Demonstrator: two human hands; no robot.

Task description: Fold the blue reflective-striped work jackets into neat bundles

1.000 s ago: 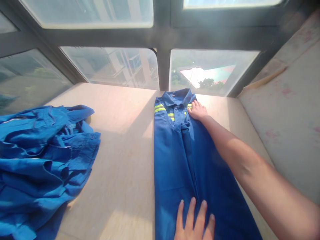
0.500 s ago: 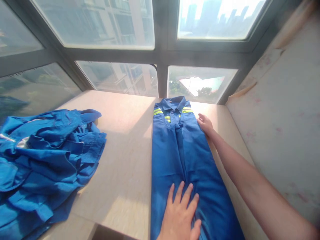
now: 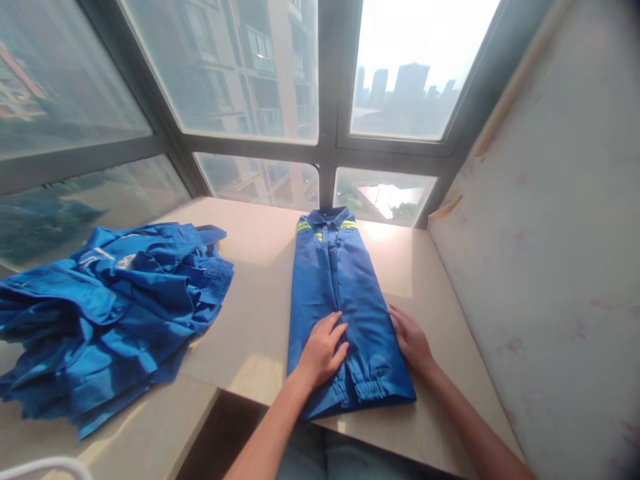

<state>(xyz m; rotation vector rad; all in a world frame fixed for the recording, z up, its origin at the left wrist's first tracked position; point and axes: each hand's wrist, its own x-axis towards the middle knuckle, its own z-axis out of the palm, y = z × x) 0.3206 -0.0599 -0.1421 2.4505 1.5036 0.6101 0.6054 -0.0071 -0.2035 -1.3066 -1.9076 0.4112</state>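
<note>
A blue work jacket [image 3: 327, 280] with yellow-green stripes lies folded long and narrow before me. Its collar points at the window, and its gathered elastic hem is close to the table's front edge. My left hand [image 3: 324, 350] rests on the lower half of the jacket, fingers stretched out over the centre fold. Along the jacket's right edge lies my right hand [image 3: 411, 339], its fingers extended and touching the cloth side. Neither hand grips anything that I can see.
A crumpled blue garment [image 3: 145, 300] with a white patch lies on the left of the pale tabletop [image 3: 250, 280]. Windows [image 3: 250, 80] rise behind, and a patterned wall [image 3: 530, 280] bounds the right. A white curved object [image 3: 55, 463] shows at bottom left.
My right hand has slid down the jacket's right edge, from near the collar towards the hem. The view has tilted up and pulled back, so the hem and table edge now show.
</note>
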